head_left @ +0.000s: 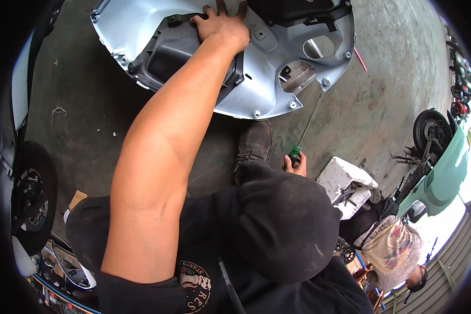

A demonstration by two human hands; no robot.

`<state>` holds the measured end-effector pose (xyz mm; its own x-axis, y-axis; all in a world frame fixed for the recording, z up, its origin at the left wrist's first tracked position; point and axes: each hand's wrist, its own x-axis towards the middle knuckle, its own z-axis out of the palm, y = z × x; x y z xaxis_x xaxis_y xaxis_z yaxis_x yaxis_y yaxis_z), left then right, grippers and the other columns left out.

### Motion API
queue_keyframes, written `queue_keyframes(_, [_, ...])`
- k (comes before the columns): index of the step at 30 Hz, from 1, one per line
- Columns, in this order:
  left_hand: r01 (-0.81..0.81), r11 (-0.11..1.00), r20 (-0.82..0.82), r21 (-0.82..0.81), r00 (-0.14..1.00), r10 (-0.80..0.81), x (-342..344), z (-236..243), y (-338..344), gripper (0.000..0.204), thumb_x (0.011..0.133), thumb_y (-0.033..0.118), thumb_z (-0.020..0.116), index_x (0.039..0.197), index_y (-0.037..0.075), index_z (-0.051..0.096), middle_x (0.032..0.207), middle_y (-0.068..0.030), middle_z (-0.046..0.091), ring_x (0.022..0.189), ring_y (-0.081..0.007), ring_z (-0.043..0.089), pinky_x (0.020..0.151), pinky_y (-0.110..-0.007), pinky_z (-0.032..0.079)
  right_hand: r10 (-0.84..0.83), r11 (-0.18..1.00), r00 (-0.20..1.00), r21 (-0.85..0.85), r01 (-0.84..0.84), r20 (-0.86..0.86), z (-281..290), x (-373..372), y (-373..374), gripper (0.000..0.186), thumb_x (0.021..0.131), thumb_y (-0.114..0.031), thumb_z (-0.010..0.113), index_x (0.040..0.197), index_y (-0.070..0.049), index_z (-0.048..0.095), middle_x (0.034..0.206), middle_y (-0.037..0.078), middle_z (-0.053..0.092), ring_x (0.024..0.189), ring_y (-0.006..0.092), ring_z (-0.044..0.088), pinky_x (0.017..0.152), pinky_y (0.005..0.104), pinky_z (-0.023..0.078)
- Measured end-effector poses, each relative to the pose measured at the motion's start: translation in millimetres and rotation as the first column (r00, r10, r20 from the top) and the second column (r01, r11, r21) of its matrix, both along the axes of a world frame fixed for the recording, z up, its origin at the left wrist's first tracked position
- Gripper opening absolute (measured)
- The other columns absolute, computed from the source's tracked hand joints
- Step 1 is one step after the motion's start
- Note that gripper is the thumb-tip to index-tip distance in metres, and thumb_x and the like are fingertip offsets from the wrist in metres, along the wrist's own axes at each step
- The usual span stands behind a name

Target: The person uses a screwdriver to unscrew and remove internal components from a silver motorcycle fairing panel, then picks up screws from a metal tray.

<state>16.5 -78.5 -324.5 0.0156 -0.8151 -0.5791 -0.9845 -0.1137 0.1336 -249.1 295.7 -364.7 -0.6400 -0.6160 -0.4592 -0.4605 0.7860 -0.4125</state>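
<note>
A large pale blue-grey scooter body panel (pixel 256 94) lies inner side up at the top of the view, with screw bosses along its rim. Set into it is a black plastic box-like part (pixel 178 49). My left hand (pixel 222 26) rests with fingers spread across the black part's edge and the panel. Lower down, my right hand (pixel 297 166) is closed round the green handle of a long screwdriver (pixel 296 150). Its thin shaft slants up to the right, the tip close to the panel's lower right edge. My bent knee hides part of the right hand.
A red rod (pixel 360 59) lies right of the panel. A battered white foam box (pixel 345 180) with parts in it stands right of my knee. Farther right are a mint-green scooter (pixel 442 172) and another person (pixel 392 246). A vehicle wheel (pixel 34 199) stands at left.
</note>
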Motion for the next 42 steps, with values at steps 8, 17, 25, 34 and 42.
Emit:
queue_keyframes(8, [0.037,0.992,0.126,-0.125,0.992,-0.021,13.8,-20.3,10.0,0.089,0.088,0.018,0.058,0.159,0.046,0.011,0.169,-0.0103,0.014,0.15,-0.0388,0.025,0.11,-0.062,0.033,0.466,0.834,0.868,-0.241,-0.496,-0.172,148.4,13.6,-82.9,0.047,0.09,-0.018,0.076,0.132,-0.004,0.058,0.111,0.01,0.061,0.103,0.021,0.064,0.075,0.0318,0.055])
queue_keyframes(17, [0.077,0.989,0.167,-0.13,0.984,-0.055,6.6,-20.7,1.8,0.089,0.089,0.017,0.056,0.159,0.047,0.01,0.169,-0.0087,0.014,0.15,-0.0381,0.026,0.109,-0.061,0.033,0.728,0.596,0.648,-0.258,-0.76,-0.226,148.2,52.7,-162.7,0.049,0.083,-0.008,0.075,0.131,-0.011,0.062,0.103,0.012,0.059,0.079,0.0303,0.067,0.072,0.0402,0.055])
queue_keyframes(25, [0.063,0.997,0.124,-0.049,0.991,-0.056,1.4,-13.2,1.9,0.095,0.084,0.017,0.061,0.16,0.044,0.009,0.169,-0.0104,0.011,0.152,-0.0393,0.02,0.112,-0.061,0.031,0.73,0.616,0.649,-0.205,-0.761,-0.215,150.0,57.0,-179.0,0.047,0.082,-0.006,0.073,0.128,-0.011,0.064,0.097,0.012,0.058,0.076,0.0296,0.067,0.068,0.0399,0.054])
queue_keyframes(34, [0.073,0.997,0.128,-0.021,0.989,-0.07,-0.4,-6.1,0.0,0.091,0.088,0.023,0.06,0.16,0.042,0.009,0.169,-0.0105,0.012,0.152,-0.0395,0.02,0.111,-0.061,0.031,0.797,0.532,0.517,-0.042,-0.845,-0.312,187.3,65.5,-204.7,0.047,0.082,-0.005,0.071,0.128,-0.012,0.064,0.101,0.012,0.058,0.075,0.0311,0.067,0.066,0.0421,0.053])
queue_keyframes(42, [0.055,0.998,0.116,-0.001,0.992,-0.054,0.6,-0.4,1.6,0.085,0.091,0.026,0.057,0.161,0.04,0.01,0.169,-0.0105,0.011,0.153,-0.0388,0.019,0.112,-0.061,0.029,0.859,0.208,0.154,0.058,-0.976,-0.487,231.2,111.8,-240.2,0.042,0.078,-0.005,0.065,0.12,-0.009,0.063,0.105,0.007,0.057,0.075,0.0205,0.063,0.06,0.0327,0.054])
